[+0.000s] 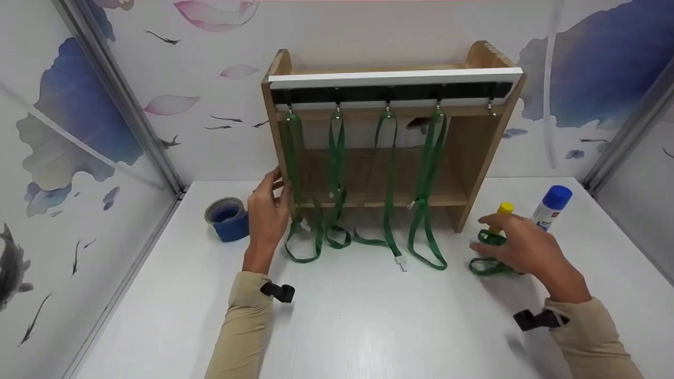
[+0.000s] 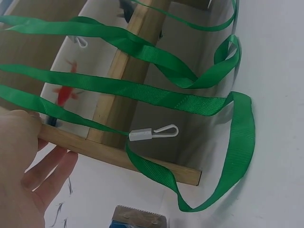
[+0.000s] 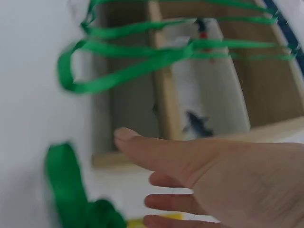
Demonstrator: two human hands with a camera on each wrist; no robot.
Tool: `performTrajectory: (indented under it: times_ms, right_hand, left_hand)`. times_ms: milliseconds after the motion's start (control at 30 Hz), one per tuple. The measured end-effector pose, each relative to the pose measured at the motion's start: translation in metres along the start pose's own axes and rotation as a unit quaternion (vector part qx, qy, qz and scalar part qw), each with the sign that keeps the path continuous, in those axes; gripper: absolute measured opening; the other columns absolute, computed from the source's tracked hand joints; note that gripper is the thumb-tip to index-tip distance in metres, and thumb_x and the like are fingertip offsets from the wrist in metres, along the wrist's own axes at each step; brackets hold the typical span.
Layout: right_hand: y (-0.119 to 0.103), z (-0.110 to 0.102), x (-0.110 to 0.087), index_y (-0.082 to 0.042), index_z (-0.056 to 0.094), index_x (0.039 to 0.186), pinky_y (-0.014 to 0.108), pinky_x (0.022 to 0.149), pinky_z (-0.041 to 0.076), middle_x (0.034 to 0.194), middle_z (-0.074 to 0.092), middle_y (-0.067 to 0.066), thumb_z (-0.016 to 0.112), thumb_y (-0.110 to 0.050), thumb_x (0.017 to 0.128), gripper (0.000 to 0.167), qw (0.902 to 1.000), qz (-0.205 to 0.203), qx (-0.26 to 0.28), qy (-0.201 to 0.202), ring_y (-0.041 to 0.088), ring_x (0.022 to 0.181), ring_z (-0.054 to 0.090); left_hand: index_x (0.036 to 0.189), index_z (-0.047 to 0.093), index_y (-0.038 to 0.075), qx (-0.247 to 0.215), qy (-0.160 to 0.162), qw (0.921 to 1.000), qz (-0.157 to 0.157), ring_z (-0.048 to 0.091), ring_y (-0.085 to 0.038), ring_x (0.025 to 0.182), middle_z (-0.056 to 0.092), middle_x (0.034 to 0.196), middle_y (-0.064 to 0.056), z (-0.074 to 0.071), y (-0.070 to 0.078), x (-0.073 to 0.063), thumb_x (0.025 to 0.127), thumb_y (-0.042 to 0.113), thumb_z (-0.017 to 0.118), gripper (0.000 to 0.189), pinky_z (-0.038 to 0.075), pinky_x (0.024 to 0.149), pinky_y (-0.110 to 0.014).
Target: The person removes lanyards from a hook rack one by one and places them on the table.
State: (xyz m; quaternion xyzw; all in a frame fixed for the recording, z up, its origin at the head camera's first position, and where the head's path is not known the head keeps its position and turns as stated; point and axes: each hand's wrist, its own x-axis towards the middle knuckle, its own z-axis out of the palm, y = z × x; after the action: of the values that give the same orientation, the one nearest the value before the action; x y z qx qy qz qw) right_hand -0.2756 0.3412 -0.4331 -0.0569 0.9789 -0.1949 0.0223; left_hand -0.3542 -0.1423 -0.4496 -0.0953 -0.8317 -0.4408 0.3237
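My left hand (image 1: 268, 210) grips the left side panel of a wooden rack (image 2: 109, 152), with its fingers on the panel's outer face. Several green lanyards (image 1: 389, 200) hang from hooks along the rack's black strip, their lower loops lying on the table. A white plastic clip (image 2: 152, 133) shows on the leftmost lanyard. To the right of the rack, my right hand (image 1: 521, 247) hovers with thumb and fingers apart over a bunched green lanyard (image 1: 489, 267) on the table. In the right wrist view nothing sits between those fingers.
A roll of blue tape (image 1: 231, 226) stands left of the rack. At the right are a blue-capped glue stick (image 1: 553, 205) and a small yellow-capped item (image 1: 505, 208). The rightmost hook (image 1: 491, 108) bears no lanyard. Printed panels enclose the white table (image 1: 337, 326).
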Motion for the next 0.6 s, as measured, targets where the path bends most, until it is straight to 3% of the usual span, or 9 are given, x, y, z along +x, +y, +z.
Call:
performTrajectory:
  times_ms: [67,133,233,333,467,600]
  right_hand:
    - [-0.022,-0.001,0.002,-0.004,0.066,0.144,0.064,0.092,0.064,0.135,0.071,0.029,0.083,-0.036,0.097,0.059,0.9977,-0.023,0.036,0.053,0.05,0.121,0.069]
    - [-0.045,0.002,0.007,-0.004,0.069,0.14,0.06,0.092,0.066,0.128,0.075,0.025,0.081,-0.026,0.1,0.048,0.9888,-0.051,0.083,0.113,0.045,0.115,0.073]
    - [-0.078,0.01,0.017,-0.004,0.069,0.141,0.057,0.095,0.065,0.128,0.077,0.02,0.079,-0.023,0.102,0.045,0.966,-0.076,0.158,0.19,0.041,0.115,0.076]
    - [-0.104,0.02,0.028,-0.004,0.069,0.141,0.055,0.097,0.065,0.131,0.077,0.019,0.078,-0.03,0.102,0.048,0.9416,-0.068,0.206,0.258,0.038,0.114,0.078]
    - [-0.125,0.031,0.038,-0.002,0.074,0.135,0.052,0.098,0.066,0.129,0.078,0.017,0.079,-0.036,0.101,0.048,0.9167,-0.044,0.242,0.315,0.037,0.113,0.079]
    - [-0.132,0.039,0.043,-0.002,0.078,0.128,0.05,0.095,0.066,0.124,0.081,0.017,0.079,-0.034,0.101,0.042,0.9043,-0.046,0.25,0.343,0.035,0.108,0.081]
  left_hand:
    - [0.152,0.061,0.012,0.001,-0.001,1.0,-0.002,0.076,-0.026,0.123,0.072,0.144,-0.01,0.0,-0.001,-0.001,0.11,0.02,0.066,0.043,0.067,0.093,-0.038]
    - [0.152,0.062,0.012,0.002,0.0,1.0,-0.004,0.076,-0.026,0.123,0.072,0.144,-0.01,-0.001,-0.001,-0.001,0.11,0.02,0.066,0.043,0.067,0.093,-0.038]
    - [0.151,0.062,0.012,0.006,0.004,1.0,-0.006,0.076,-0.026,0.122,0.072,0.143,-0.01,-0.002,-0.002,-0.001,0.11,0.02,0.066,0.042,0.068,0.093,-0.038]
    - [0.151,0.063,0.012,0.004,0.006,1.0,-0.006,0.076,-0.025,0.122,0.073,0.143,-0.009,-0.001,-0.003,0.0,0.11,0.021,0.066,0.042,0.068,0.092,-0.038]
    - [0.151,0.062,0.013,0.001,0.002,1.0,-0.004,0.076,-0.025,0.122,0.072,0.144,-0.009,0.0,-0.002,0.0,0.11,0.021,0.066,0.042,0.068,0.092,-0.038]
    - [0.151,0.062,0.012,0.004,0.0,1.0,0.0,0.076,-0.025,0.122,0.072,0.144,-0.009,0.0,-0.002,0.0,0.11,0.02,0.065,0.042,0.068,0.092,-0.037]
